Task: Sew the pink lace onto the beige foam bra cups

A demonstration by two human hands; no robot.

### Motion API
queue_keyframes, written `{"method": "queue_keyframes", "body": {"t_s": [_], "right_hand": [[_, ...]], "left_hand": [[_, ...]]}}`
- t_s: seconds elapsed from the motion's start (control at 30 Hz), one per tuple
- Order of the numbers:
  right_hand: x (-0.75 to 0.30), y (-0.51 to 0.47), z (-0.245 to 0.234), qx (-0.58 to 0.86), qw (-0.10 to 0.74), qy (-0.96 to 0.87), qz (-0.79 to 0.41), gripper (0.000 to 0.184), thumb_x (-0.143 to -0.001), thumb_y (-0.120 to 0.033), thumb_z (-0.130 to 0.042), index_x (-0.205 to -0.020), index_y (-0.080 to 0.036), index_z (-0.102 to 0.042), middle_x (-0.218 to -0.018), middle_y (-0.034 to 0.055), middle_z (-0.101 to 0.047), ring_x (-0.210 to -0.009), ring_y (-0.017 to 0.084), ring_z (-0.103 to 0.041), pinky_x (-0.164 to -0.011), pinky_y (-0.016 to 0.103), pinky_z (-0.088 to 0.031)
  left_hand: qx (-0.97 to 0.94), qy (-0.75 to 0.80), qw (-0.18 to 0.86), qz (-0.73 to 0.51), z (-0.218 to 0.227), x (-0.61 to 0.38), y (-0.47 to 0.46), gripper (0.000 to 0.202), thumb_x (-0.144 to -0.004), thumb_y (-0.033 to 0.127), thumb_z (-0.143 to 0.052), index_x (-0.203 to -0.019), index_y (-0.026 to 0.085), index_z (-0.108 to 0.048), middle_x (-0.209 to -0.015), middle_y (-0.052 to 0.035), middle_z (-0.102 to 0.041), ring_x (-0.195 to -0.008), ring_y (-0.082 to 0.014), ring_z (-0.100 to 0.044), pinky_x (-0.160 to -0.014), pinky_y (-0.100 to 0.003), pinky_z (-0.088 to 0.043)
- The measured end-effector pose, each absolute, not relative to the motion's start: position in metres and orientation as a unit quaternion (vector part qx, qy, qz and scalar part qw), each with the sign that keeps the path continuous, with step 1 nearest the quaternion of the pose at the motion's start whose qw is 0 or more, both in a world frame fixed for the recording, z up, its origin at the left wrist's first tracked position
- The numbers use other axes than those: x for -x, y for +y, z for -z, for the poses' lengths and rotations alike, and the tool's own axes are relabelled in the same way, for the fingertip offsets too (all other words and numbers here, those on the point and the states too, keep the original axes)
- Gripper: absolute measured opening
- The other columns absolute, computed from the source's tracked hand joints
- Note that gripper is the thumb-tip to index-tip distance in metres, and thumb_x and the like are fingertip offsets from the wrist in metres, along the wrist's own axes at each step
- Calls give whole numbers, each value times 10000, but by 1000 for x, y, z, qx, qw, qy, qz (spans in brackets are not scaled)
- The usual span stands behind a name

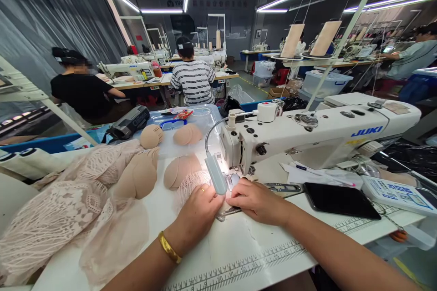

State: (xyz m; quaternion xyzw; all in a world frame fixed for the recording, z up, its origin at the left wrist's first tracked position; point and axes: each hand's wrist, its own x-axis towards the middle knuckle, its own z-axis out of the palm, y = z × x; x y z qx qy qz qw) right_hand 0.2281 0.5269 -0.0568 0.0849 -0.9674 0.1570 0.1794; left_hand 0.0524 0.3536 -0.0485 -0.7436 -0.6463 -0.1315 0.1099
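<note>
Because the left hand [200,209] and right hand [259,201] sit nearly together at the sewing machine [300,134], a slip could carry a finger toward the needle, and uneven pulling could bunch the lace piece [191,185] lying against the left hand's far side. The lamp [215,175] obscures the needle area, and I cannot tell whether either hand's fingers are clamped on cloth.
</note>
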Motion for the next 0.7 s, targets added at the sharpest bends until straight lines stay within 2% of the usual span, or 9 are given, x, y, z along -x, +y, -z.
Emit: {"method": "queue_keyframes", "body": {"t_s": [0.1,0.3,0.4,0.53,0.7], "right_hand": [[-228,526,56,-93,184,-964,-166,320,-982,-49,-455,-1064,-227,-708,-983,64,-699,-913,211,-562,-734,307,-467],[-228,525,58,-101,185,-960,-186,326,-999,-72,-443,-1116,-232,-701,-986,66,-697,-910,213,-555,-760,316,-480],[-228,527,61,-69,187,-965,-172,304,-993,-95,-450,-1132,-222,-689,-931,64,-668,-850,216,-539,-724,324,-462],[-228,531,65,-33,188,-972,-137,260,-976,-113,-471,-1053,-222,-695,-878,52,-616,-771,209,-495,-651,313,-406],[-227,535,64,-13,195,-972,-129,245,-931,-81,-494,-1021,-209,-682,-827,39,-586,-723,199,-472,-609,303,-359]], "left_hand": [[742,-646,118,138,48,-53,353,256,-972,57,-407,-901,181,-619,-760,-41,-532,-727,-214,-460,-657,-327,-385],[739,-641,131,158,50,-53,353,284,-985,60,-388,-840,183,-598,-740,-41,-551,-715,-208,-481,-648,-323,-390],[744,-630,142,173,54,-52,354,275,-1001,65,-391,-887,176,-616,-779,-51,-612,-730,-208,-513,-702,-337,-448],[752,-617,140,186,56,-49,362,243,-1016,101,-415,-928,180,-627,-881,-72,-690,-803,-229,-585,-768,-367,-504],[752,-621,78,207,53,-45,379,223,-1022,136,-444,-973,201,-652,-927,-76,-715,-859,-232,-669,-806,-367,-541]]}}
